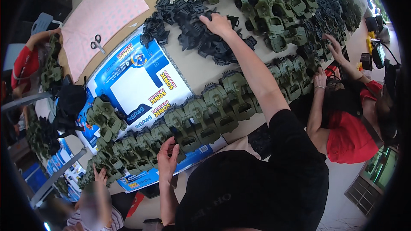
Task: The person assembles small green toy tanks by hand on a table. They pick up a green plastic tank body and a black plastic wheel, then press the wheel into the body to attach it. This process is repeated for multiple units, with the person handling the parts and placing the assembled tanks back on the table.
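Observation:
My right hand (217, 25) reaches far across the table into a heap of black plastic parts (195, 34). Its fingers are bent down around a part there; the fingertips are partly hidden. Close to my body, my left hand (168, 156) is raised beside a long row of dark green toy vehicle bodies (205, 117). Its fingers are loosely curved and apart, with nothing visible between them. The green bodies stand tightly side by side, running from lower left to upper right, and black pieces sit along the far ends of several.
Blue and white printed sheets (132, 72) lie under part of the row. Scissors (97, 44) rest on a pink cloth (102, 17). More green vehicles (274, 13) are piled at the far side. A co-worker's hands (334, 49) work at right; another's hand (100, 175) touches the row's left end.

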Demonstrator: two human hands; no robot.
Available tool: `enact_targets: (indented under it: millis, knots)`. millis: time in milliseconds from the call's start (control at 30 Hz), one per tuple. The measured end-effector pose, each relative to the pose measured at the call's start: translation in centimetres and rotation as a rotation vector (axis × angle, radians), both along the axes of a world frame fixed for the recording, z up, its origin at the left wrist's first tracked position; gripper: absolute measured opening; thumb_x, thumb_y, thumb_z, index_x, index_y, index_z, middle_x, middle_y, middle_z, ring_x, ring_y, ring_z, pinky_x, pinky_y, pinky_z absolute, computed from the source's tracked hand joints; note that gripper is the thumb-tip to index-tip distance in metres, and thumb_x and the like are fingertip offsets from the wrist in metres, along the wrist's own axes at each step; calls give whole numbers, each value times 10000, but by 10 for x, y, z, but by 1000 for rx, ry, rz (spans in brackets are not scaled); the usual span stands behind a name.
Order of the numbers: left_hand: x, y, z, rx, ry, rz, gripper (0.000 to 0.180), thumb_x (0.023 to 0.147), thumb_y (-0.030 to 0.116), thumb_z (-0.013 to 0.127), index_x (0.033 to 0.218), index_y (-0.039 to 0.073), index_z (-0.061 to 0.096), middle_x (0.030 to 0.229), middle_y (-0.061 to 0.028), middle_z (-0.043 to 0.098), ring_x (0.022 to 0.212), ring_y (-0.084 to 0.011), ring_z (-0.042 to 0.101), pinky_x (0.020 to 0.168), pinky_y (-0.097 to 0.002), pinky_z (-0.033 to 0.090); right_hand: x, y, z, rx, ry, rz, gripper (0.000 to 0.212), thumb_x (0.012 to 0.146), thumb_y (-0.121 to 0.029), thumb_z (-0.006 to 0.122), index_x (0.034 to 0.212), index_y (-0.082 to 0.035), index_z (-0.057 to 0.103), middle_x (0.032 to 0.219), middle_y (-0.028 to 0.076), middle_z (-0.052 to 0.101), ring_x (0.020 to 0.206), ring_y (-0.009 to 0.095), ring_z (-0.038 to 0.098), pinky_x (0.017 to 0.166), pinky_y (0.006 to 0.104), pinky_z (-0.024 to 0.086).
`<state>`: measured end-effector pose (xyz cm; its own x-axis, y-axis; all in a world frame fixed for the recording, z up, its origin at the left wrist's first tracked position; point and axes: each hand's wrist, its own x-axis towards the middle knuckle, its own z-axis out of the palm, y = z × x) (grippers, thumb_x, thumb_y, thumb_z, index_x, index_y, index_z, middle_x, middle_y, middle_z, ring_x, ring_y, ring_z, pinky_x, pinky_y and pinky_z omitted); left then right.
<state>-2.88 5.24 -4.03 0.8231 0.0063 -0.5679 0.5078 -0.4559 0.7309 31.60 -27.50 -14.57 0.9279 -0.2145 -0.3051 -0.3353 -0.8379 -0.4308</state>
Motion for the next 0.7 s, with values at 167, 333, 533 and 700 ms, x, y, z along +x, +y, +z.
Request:
enact_targets:
  millis: [167, 333, 533, 700]
  knots:
    - [9, -2, 3, 27, -25, -23, 356, 872, 170, 611, 1195, 30, 558, 1043, -114, 610, 835, -154, 605, 744, -280, 495, -53, -13, 32, -81, -162, -166, 676, 862, -618, 396, 1237, -72, 534, 1263, 185, 506, 1187, 362, 454, 973, 497, 362]
    - [17, -4, 11, 18, -118, 29, 320, 862, 144, 626, 1151, 16, 574, 990, -127, 622, 829, -181, 633, 726, -276, 503, -80, -91, -37, -134, 91, -362, 825, 845, -698, 287, 1356, -60, 401, 1333, 286, 408, 1249, 467, 362, 1062, 482, 243]
    - [72, 72, -1, 566, -631, 216, 192, 828, 158, 633, 958, 17, 639, 932, -141, 643, 843, -301, 605, 753, -368, 472, -59, -92, -72, -26, 75, -182, 861, 822, -735, 287, 1378, -87, 398, 1384, 265, 365, 1321, 376, 294, 1083, 457, 215]
    - [125, 167, -58, 875, -344, 202, 1074, 611, 597, 756, 1413, 79, 264, 1297, -291, 373, 1184, -418, 429, 959, -470, 388, -70, -90, -52, -64, -149, -165, 786, 838, -665, 396, 1327, -52, 450, 1350, 278, 398, 1286, 388, 342, 1057, 423, 284]
